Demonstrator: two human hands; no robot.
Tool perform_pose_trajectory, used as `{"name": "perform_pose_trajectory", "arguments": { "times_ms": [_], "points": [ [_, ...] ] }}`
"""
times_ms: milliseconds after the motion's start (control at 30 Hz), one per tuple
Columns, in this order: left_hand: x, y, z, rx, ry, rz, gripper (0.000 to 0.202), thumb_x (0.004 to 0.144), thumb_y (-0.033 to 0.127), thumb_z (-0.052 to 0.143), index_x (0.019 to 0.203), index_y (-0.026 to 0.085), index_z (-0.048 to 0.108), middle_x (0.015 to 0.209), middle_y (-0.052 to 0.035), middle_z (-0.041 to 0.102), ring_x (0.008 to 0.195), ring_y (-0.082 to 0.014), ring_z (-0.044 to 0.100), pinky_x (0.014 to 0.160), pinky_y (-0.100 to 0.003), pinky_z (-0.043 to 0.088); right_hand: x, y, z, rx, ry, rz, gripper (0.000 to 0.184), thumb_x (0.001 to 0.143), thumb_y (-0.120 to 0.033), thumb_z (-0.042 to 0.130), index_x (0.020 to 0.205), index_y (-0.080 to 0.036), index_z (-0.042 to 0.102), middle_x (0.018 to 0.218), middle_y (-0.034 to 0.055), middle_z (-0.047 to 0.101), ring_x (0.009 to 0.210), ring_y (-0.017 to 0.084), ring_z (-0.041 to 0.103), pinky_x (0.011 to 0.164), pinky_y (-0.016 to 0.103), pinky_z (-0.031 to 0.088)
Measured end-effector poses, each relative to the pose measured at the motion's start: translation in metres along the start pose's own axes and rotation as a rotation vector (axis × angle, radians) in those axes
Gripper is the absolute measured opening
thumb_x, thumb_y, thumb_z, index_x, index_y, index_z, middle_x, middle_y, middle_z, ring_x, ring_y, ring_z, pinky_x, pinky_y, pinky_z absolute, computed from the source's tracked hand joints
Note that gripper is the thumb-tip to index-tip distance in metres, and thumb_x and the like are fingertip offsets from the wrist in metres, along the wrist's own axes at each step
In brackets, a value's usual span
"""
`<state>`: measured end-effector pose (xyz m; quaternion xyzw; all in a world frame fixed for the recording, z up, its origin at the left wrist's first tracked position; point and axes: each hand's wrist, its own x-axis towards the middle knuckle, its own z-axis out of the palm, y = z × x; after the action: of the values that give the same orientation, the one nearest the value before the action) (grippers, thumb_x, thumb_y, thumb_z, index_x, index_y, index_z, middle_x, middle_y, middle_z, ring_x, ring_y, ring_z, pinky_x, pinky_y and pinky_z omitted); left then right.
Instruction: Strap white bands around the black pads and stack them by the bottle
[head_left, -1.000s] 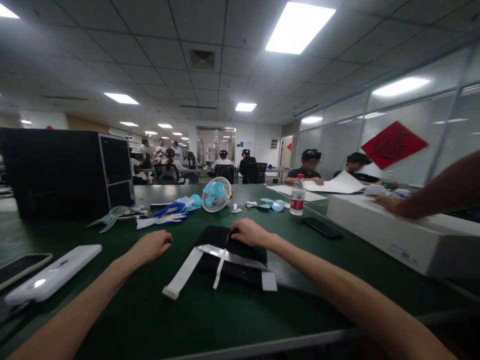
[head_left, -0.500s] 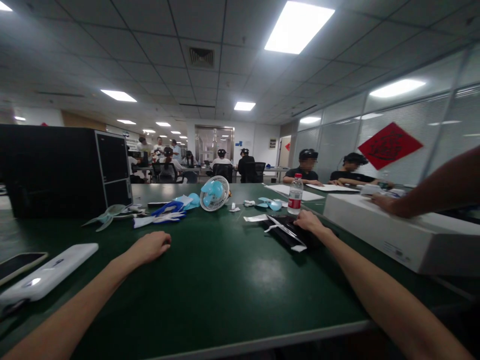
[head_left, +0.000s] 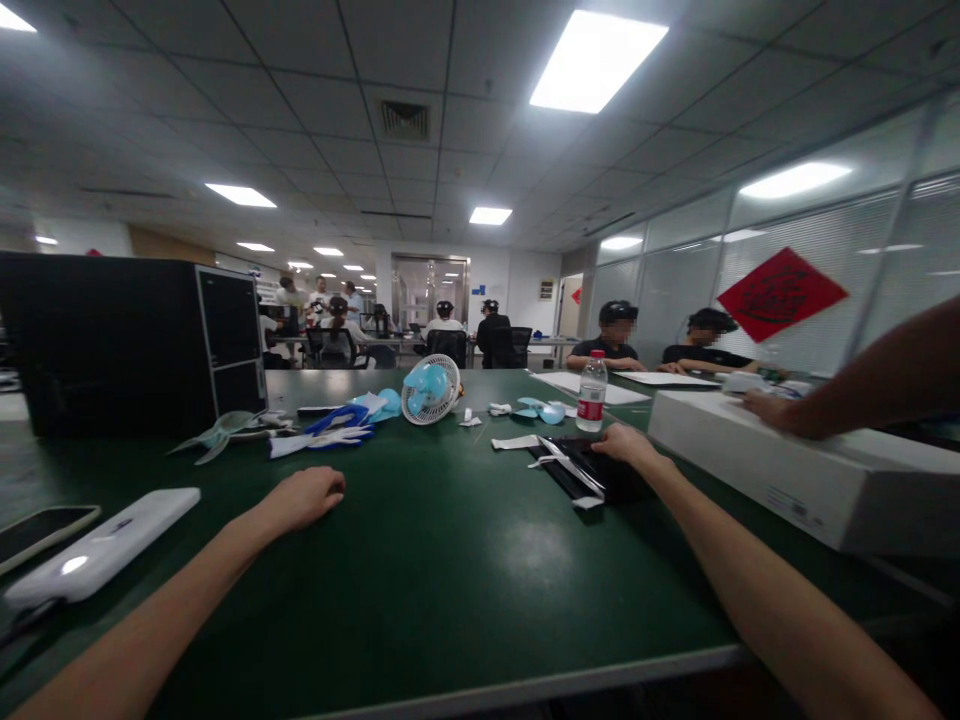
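On the green table (head_left: 450, 600) rests my left hand (head_left: 307, 497), its fingers curled in and nothing visible in them. The blue-and-white gloves (head_left: 326, 432) lie just beyond it. With its fingers closed on the far right edge of a flat black plastic bag (head_left: 626, 475), my right hand (head_left: 628, 445) is at the table's right side. White strips (head_left: 544, 462) show along the bag's opening and left end. Close behind that hand stands a clear water bottle (head_left: 592, 390) with a red cap and red label.
A small fan (head_left: 431, 390) with light-blue blades lies mid-table; loose blue blades (head_left: 538, 410) lie nearby. A black cabinet (head_left: 120, 345) stands left, near a white power bank (head_left: 112, 545) and a phone (head_left: 45, 530). Right, another person's hand (head_left: 776, 408) rests on a white box (head_left: 780, 470).
The black bag has shifted slightly and its right part now shows more beside my right hand. My left hand has stayed in place on the table.
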<state>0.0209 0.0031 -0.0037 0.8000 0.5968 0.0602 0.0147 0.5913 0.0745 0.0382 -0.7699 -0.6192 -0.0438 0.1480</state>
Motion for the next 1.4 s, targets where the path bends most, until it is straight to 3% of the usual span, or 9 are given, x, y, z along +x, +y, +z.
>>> {"name": "perform_pose_trajectory", "arguments": {
  "times_ms": [133, 300, 433, 667, 967, 1133, 1300, 1400],
  "points": [
    [-0.002, 0.006, -0.003, 0.009, -0.012, -0.015, 0.036, 0.081, 0.038, 0.044, 0.104, 0.021, 0.064, 0.109, -0.0082, 0.065, 0.096, -0.0239, 0.062, 0.08, -0.035, 0.048, -0.016, -0.003, -0.022, -0.047, -0.039, 0.069, 0.029, 0.079, -0.04, 0.057, 0.068, -0.014, 0.066, 0.084, 0.0152, 0.069, 0.078, 0.024, 0.065, 0.059, 0.027, 0.044],
    [-0.004, 0.013, -0.006, 0.007, -0.03, -0.02, 0.036, 0.081, 0.038, 0.043, 0.105, 0.021, 0.064, 0.11, -0.0087, 0.064, 0.097, -0.0241, 0.061, 0.082, -0.035, 0.048, -0.058, -0.022, -0.022, 0.079, -0.321, -0.013, 0.047, 0.081, -0.052, 0.052, 0.053, -0.015, 0.059, 0.064, 0.0117, 0.067, 0.055, 0.018, 0.061, 0.049, 0.025, 0.042],
    [-0.004, 0.013, -0.006, -0.012, -0.04, -0.026, 0.035, 0.081, 0.038, 0.044, 0.105, 0.021, 0.064, 0.109, -0.0082, 0.065, 0.096, -0.0234, 0.061, 0.081, -0.034, 0.049, -0.08, -0.03, -0.011, 0.115, -0.342, -0.031, 0.04, 0.072, -0.052, 0.063, 0.059, -0.015, 0.062, 0.062, 0.0096, 0.066, 0.053, 0.018, 0.061, 0.046, 0.024, 0.041],
    [-0.009, 0.017, -0.011, -0.03, -0.058, -0.045, 0.036, 0.081, 0.038, 0.044, 0.107, 0.021, 0.064, 0.112, -0.0078, 0.064, 0.098, -0.0237, 0.061, 0.08, -0.033, 0.049, -0.08, -0.029, -0.006, 0.208, -0.407, 0.01, 0.026, 0.067, -0.038, 0.07, 0.062, -0.014, 0.062, 0.061, 0.0068, 0.065, 0.054, 0.016, 0.062, 0.045, 0.023, 0.043],
    [-0.005, 0.012, -0.005, -0.01, -0.018, -0.007, 0.034, 0.08, 0.038, 0.045, 0.104, 0.023, 0.065, 0.108, -0.0073, 0.065, 0.096, -0.0234, 0.061, 0.08, -0.033, 0.048, -0.078, -0.025, -0.002, 0.253, -0.438, 0.046, 0.028, 0.068, -0.038, 0.07, 0.062, -0.012, 0.059, 0.06, 0.007, 0.065, 0.051, 0.015, 0.061, 0.045, 0.023, 0.046],
    [-0.005, 0.013, -0.004, -0.012, -0.007, -0.018, 0.033, 0.08, 0.038, 0.046, 0.103, 0.023, 0.065, 0.108, -0.0078, 0.065, 0.095, -0.0222, 0.061, 0.08, -0.033, 0.049, -0.074, -0.023, 0.001, 0.291, -0.424, 0.069, 0.024, 0.065, -0.031, 0.073, 0.062, -0.014, 0.057, 0.052, 0.0017, 0.059, 0.046, 0.012, 0.055, 0.042, 0.02, 0.043],
    [-0.007, 0.015, -0.006, -0.027, -0.007, -0.033, 0.032, 0.08, 0.038, 0.047, 0.104, 0.024, 0.064, 0.108, -0.0081, 0.064, 0.095, -0.0226, 0.061, 0.08, -0.034, 0.049, -0.075, -0.024, -0.009, 0.425, -0.274, 0.037, 0.018, 0.075, -0.028, 0.062, 0.066, -0.014, 0.058, 0.047, -0.0025, 0.048, 0.042, 0.009, 0.046, 0.04, 0.02, 0.037],
    [-0.009, 0.017, -0.008, -0.028, -0.004, -0.041, 0.033, 0.079, 0.037, 0.048, 0.105, 0.023, 0.064, 0.11, -0.0081, 0.064, 0.097, -0.0227, 0.06, 0.081, -0.034, 0.048, -0.077, -0.028, -0.019, 0.555, -0.157, -0.021, 0.021, 0.08, -0.032, 0.056, 0.071, -0.013, 0.06, 0.053, -0.0016, 0.049, 0.046, 0.009, 0.045, 0.041, 0.02, 0.036]
  ]
}}
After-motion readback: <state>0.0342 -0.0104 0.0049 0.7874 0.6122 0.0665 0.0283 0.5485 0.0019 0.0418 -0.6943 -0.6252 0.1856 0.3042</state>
